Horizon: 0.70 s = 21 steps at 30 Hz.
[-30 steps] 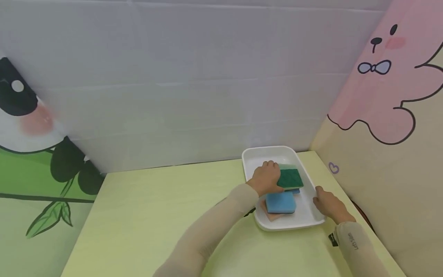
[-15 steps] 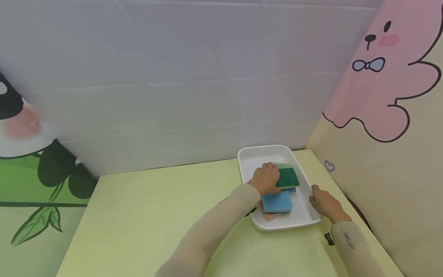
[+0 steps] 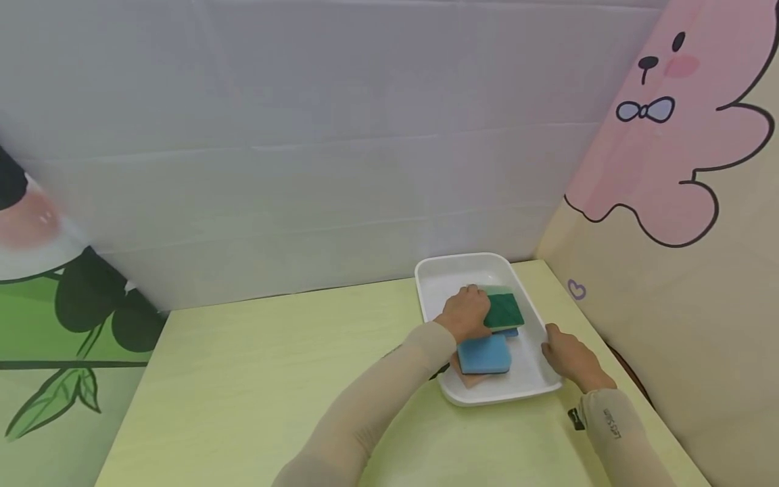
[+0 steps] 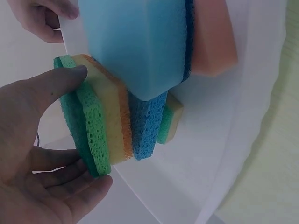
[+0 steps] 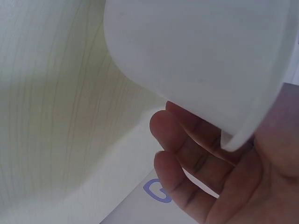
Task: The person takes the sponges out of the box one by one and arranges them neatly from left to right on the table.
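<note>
My left hand [image 3: 466,314] pinches a green sponge [image 4: 96,126] with a dark green scouring side, thumb on one edge and fingers on the other. This sponge tops a stack: under it come a yellow sponge [image 4: 114,114] with an orange side, a blue sponge [image 4: 145,123] and a small green-and-yellow one [image 4: 170,119]. Beside the stack, a light blue sponge [image 3: 485,354] lies on a peach-coloured sponge [image 4: 212,39]. All sit in a white tray [image 3: 531,368]. On the tray's right side, my right hand [image 3: 572,358] grips the rim, fingers curled under its outside.
The tray stands on a pale yellow wood-grain table [image 3: 274,365], near its back right corner. A grey-white wall covering [image 3: 304,169] rises behind. To the right is a beige wall [image 3: 681,325] with a pink cartoon bear [image 3: 657,155].
The head view has turned slightly, so the whole scene sits a little further left. Both hands keep their holds, and the sponges and tray show no clear movement.
</note>
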{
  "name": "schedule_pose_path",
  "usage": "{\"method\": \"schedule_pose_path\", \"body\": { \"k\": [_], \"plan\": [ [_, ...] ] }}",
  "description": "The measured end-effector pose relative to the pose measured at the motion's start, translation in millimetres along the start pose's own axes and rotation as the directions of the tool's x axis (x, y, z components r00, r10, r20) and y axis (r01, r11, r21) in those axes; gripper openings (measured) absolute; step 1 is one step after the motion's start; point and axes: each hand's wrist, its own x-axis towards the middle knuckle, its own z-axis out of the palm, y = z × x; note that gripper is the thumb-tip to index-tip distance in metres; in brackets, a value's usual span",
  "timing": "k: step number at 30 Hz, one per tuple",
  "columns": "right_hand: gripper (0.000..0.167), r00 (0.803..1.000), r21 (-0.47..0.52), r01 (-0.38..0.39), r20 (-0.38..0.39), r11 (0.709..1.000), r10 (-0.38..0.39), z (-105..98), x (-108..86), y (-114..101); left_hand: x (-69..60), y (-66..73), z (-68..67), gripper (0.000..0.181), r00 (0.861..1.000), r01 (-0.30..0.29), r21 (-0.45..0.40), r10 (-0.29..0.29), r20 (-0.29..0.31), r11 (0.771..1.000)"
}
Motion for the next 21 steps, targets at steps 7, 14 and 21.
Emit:
{"method": "schedule_pose_path", "body": {
  "k": [7,14,21],
  "plan": [
    [0.036,1.000,0.002,-0.001,0.000,1.000,0.001,-1,-0.6,-2,-6.6,-7.2,-11.5,0.066,1.000,-0.015,-0.045,0.015,-0.007,0.999],
    [0.034,1.000,0.004,0.007,0.008,1.000,-0.007,-2,-1.4,-4,-16.1,-27.2,-25.3,0.066,0.999,-0.047,-0.076,0.047,-0.009,0.996],
    [0.034,1.000,0.012,0.013,0.008,1.000,-0.013,-1,-2.3,-4,-32.3,-53.0,-42.4,0.066,0.999,-0.051,-0.060,0.052,0.017,0.997]
  ]
}}
